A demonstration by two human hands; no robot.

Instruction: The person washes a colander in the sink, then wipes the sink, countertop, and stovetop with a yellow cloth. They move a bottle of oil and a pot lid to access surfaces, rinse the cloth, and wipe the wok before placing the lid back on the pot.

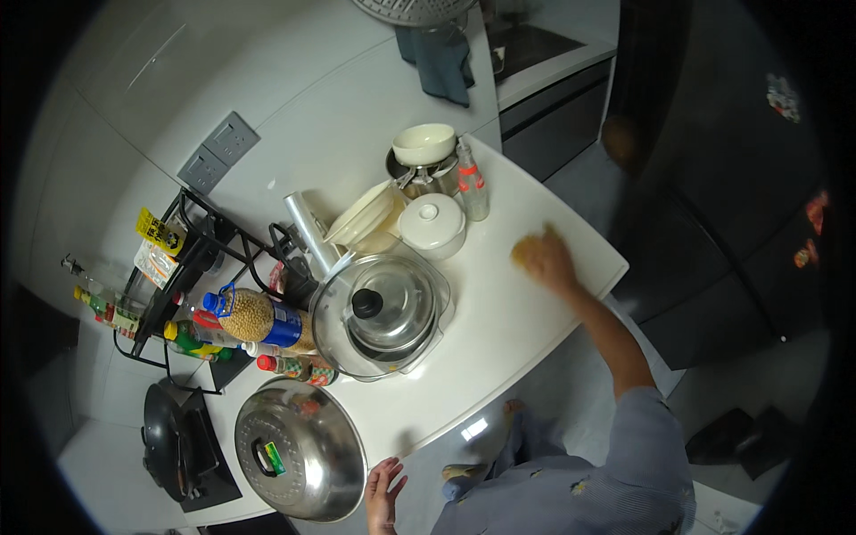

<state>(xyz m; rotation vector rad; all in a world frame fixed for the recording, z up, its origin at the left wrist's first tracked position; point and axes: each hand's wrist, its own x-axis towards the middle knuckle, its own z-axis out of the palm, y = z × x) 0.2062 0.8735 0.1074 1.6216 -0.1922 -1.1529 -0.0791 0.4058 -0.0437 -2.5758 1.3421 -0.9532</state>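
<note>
My right hand [550, 261] presses a yellow cloth [527, 254] on the right part of the white countertop [495, 314]; hand and cloth are somewhat blurred. My left hand [383, 491] is at the counter's near edge, just right of a large domed steel lid [301, 448], fingers apart and holding nothing. Between the hands and the wall stand a glass pot with a glass lid [394, 304], a white lidded casserole [433, 224], a glass bottle with red markings [472, 184] and a cream bowl [424, 144] stacked on a metal pot.
A black wire rack [221, 247] holds packets and bottles at the left. Beside it stand a plastic jug of beans [257, 317] and a red-capped sauce bottle [294, 366]. A black wok [164, 441] rests on the stove. A dark cloth [438, 63] hangs at the top.
</note>
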